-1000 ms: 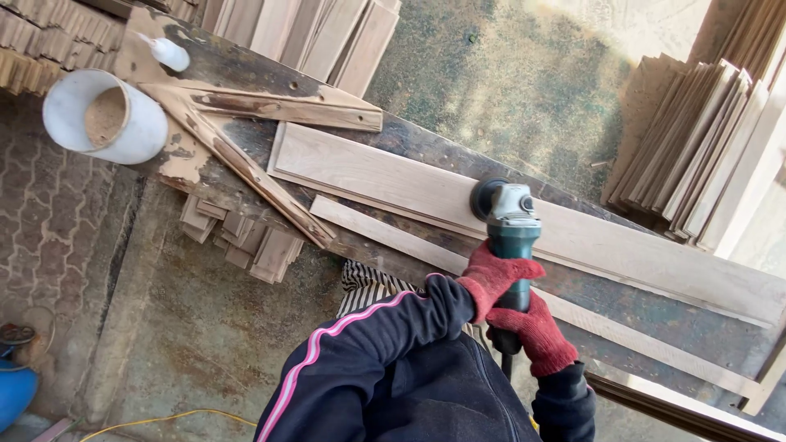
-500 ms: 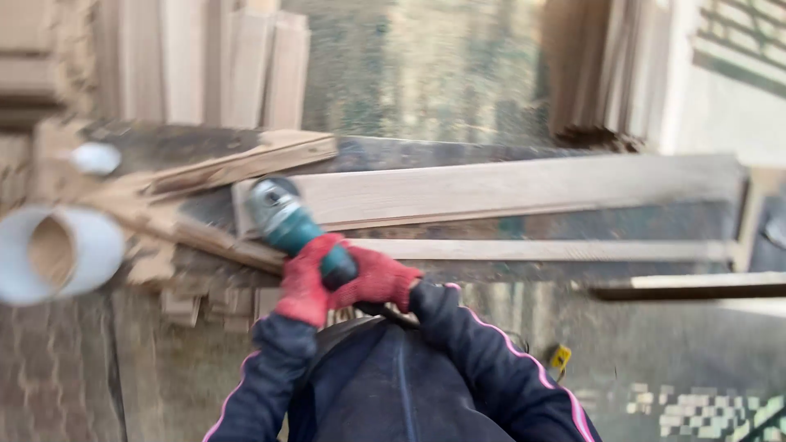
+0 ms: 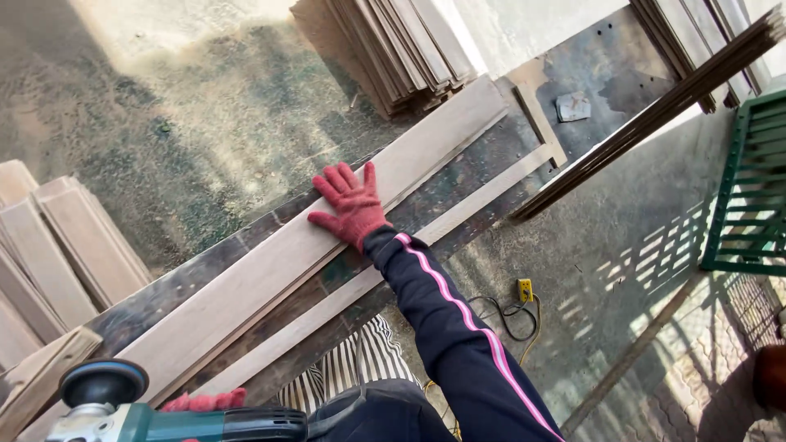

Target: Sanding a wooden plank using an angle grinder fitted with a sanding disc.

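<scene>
The green angle grinder (image 3: 155,421) is gripped by the left hand (image 3: 201,401), its disc lifted clear of the wood, while the right hand (image 3: 350,205) is laid flat, fingers spread, on the long pale board (image 3: 246,286). Sanding appears paused for checking; completion cannot be judged.

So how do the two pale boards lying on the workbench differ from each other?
The wide board is far broader than the narrow strip beside it. The wide board has the right hand pressed flat on it, while the narrow strip is untouched. The wide board lies on the far side of the bench, the narrow strip nearer the person. Both are long, pale bare wood, lying flat and parallel along the dark workbench.
</scene>
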